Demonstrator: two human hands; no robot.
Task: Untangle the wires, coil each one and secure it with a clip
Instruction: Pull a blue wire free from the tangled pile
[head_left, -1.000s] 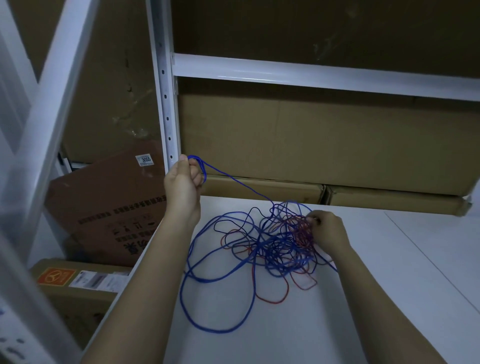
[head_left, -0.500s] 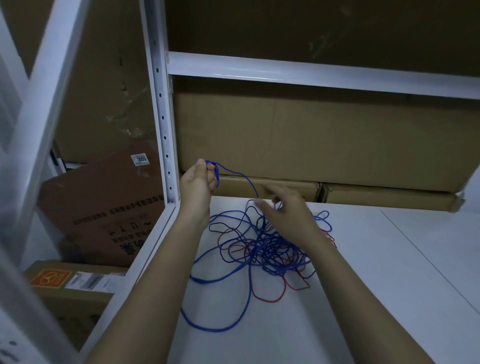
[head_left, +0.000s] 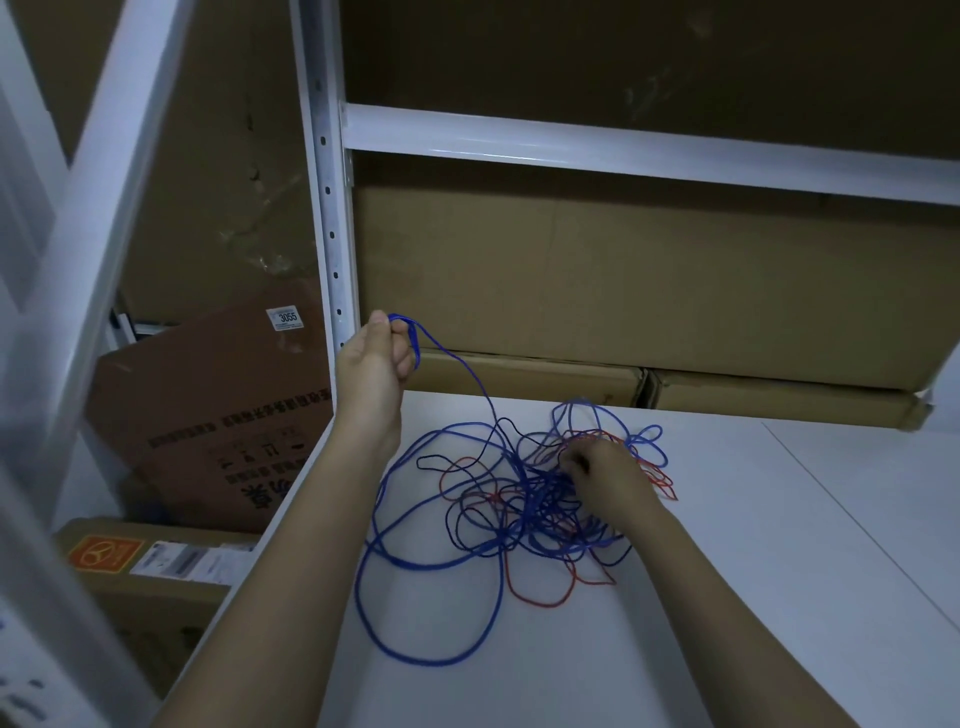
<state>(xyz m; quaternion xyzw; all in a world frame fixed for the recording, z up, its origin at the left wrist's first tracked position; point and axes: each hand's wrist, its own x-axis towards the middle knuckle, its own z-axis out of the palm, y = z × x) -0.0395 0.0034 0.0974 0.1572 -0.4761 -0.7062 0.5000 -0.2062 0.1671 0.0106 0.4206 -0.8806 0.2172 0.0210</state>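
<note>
A tangle of wires lies on the white shelf board (head_left: 753, 571): a blue wire (head_left: 415, 660) in wide loops, a red wire (head_left: 540, 603) and a thin dark wire (head_left: 457, 535) mixed through it. My left hand (head_left: 376, 358) is raised near the shelf post and grips a small coil of the blue wire, from which one strand runs down to the tangle. My right hand (head_left: 602, 480) rests on the middle of the tangle, its fingertips pinching strands there. No clip is in view.
A white metal post (head_left: 327, 208) and crossbeam (head_left: 623, 150) frame the shelf. Cardboard boxes (head_left: 623, 291) fill the back. Left of the board's edge, lower down, lean and lie more boxes (head_left: 208, 415).
My right hand, lifted over the back of the tangle half a second ago, has come back down onto its middle. My left hand keeps holding the blue coil by the post.
</note>
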